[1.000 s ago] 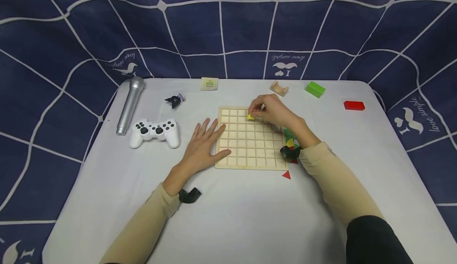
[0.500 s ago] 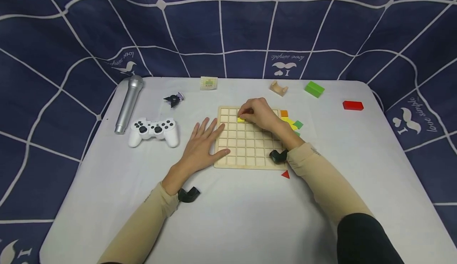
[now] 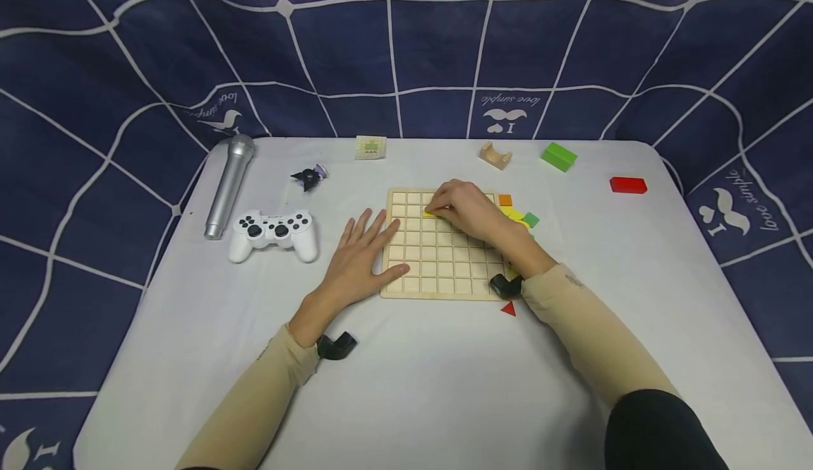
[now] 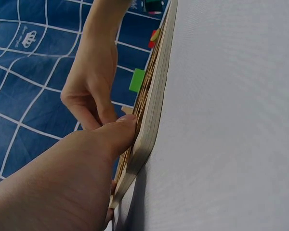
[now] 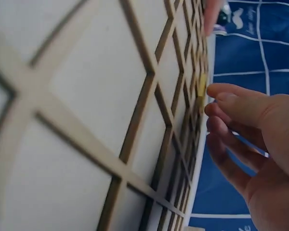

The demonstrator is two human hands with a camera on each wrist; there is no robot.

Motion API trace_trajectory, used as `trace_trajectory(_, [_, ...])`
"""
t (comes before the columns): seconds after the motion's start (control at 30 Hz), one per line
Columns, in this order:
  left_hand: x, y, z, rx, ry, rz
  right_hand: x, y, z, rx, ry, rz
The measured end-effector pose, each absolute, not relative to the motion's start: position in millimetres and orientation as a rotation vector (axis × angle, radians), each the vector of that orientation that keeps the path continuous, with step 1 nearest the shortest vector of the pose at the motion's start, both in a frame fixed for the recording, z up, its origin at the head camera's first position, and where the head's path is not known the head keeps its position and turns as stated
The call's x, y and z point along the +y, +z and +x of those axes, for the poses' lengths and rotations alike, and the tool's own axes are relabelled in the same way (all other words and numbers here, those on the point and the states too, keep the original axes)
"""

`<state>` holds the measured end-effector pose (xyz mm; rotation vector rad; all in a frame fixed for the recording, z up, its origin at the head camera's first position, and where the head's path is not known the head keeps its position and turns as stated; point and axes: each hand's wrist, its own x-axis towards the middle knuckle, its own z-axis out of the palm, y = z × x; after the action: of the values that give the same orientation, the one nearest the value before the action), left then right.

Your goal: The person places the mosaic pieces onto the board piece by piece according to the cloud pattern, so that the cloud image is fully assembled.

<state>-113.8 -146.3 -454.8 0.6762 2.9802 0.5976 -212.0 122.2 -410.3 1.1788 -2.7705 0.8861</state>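
The left hand [image 3: 358,258] lies flat, fingers spread, on the near-left edge of the wooden grid board [image 3: 444,272], steadying it. Farther in, the right hand [image 3: 460,205] pinches a yellow tile [image 3: 428,212] at a cell in the second row; nearly every other cell looks empty. Spare coloured tiles [image 3: 517,214] wait beside the board's right edge; a game controller [image 3: 273,233] sits left on the bench

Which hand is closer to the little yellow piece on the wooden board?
Right hand: its fingertips touch the yellow piece. The left hand rests at the board's left edge, farther away.
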Motion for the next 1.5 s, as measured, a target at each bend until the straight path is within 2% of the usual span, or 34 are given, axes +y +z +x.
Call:
trace_trajectory(0.17, [-146.1, -457.2, -113.8, 2.986, 0.606, 0.683, 141.8, -403.3, -201.9, -2.77, 0.975, 1.053])
trace_trajectory(0.4, [-146.4, -457.8, -113.7, 2.988, 0.613, 0.681, 191.2, -397.3, -193.6, -2.801, 1.053, 0.711])
trace_trajectory(0.7, [-150.1, -456.0, -116.4, 2.99, 0.588, 0.675, 221.0, -415.8, -201.6, -2.914, 1.004, 0.365])
trace_trajectory(1.13, [-148.9, -456.4, -113.6, 2.985, 0.597, 0.675, 223.8, -432.6, -199.9, -2.859, 1.04, 0.284])
trace_trajectory(1.5, [-148.7, -458.5, -115.3, 2.99, 0.591, 0.676, 213.1, -408.2, -203.7, -2.804, 1.139, 0.293])
